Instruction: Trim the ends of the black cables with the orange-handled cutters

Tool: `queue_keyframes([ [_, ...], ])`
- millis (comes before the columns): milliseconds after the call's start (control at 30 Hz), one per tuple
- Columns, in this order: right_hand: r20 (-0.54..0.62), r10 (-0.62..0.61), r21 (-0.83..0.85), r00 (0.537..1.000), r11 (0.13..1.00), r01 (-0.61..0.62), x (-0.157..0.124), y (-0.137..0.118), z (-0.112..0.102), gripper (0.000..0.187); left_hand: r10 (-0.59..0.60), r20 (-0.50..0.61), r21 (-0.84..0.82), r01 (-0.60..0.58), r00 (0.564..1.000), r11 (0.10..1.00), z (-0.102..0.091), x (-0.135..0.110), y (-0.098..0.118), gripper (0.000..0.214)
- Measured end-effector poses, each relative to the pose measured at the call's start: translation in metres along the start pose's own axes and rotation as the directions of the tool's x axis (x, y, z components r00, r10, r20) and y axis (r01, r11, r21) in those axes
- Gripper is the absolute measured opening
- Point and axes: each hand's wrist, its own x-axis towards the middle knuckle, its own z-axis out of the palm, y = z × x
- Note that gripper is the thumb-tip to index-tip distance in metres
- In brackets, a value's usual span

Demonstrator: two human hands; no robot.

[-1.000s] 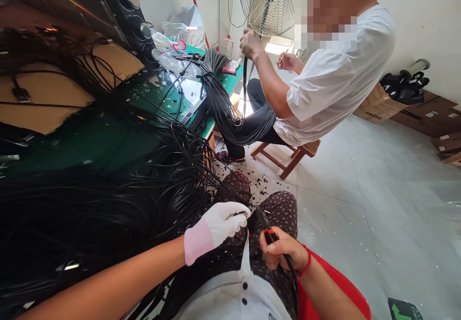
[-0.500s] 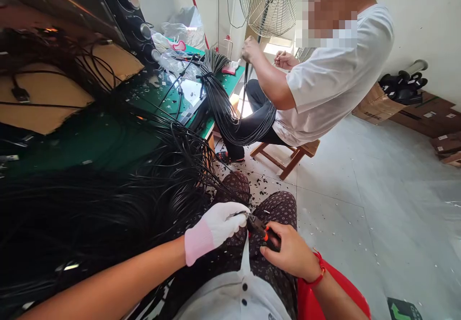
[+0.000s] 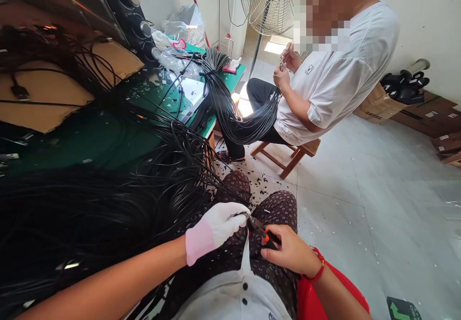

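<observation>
My left hand [image 3: 226, 221], in a white glove with a pink cuff, is closed over my lap. A thin black cable [image 3: 236, 196] runs from the pile into its fingers. Bare, with a red cord at the wrist, my right hand [image 3: 288, 250] is wrapped round the black and orange handles of pliers [image 3: 262, 231]. The pliers' jaws meet the gloved fingertips, where the cable's end is too small to make out. A large heap of black cables [image 3: 180, 176] spreads to the left of my hands.
On a wooden stool [image 3: 298, 154] sits a co-worker [image 3: 353, 80], with a cable bundle [image 3: 230, 99] across the lap. A green table [image 3: 108, 147] stands at left, cardboard boxes [image 3: 378, 101] at right. Black scraps [image 3: 257, 183] litter the floor; behind is a fan [image 3: 268, 3].
The co-worker's two hands have come together in front of the chest, and the cable strand they held up has dropped from view. My own hands and the pliers have hardly moved.
</observation>
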Motion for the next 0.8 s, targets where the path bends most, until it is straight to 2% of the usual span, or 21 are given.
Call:
queue_keyframes([
  [267,0.095,-0.033,0.097,0.995,0.995,0.024,0.002,0.004,-0.004,0.009,-0.002,-0.005,0.053,0.002,1.0,0.999,0.001,0.0,0.0,0.024],
  [433,0.023,-0.005,0.009,1.0,1.0,0.005,0.002,0.003,-0.001,0.009,-0.017,-0.013,0.062,0.018,1.0,0.998,0.001,0.001,0.0,0.025],
  [533,0.0,-0.006,0.017,1.0,1.0,0.006,0.002,0.003,0.003,0.009,-0.022,-0.011,0.047,0.023,1.0,0.999,0.001,0.002,-0.002,0.026],
  [667,0.05,-0.049,0.177,0.998,0.983,0.04,0.003,0.007,0.005,0.008,-0.017,0.027,0.011,0.016,1.0,1.0,0.0,0.002,-0.003,0.026],
  [800,0.122,-0.141,0.435,0.982,0.897,0.075,0.005,0.014,0.01,0.012,-0.015,0.05,-0.022,0.016,0.999,1.0,0.0,0.001,0.0,0.025],
])
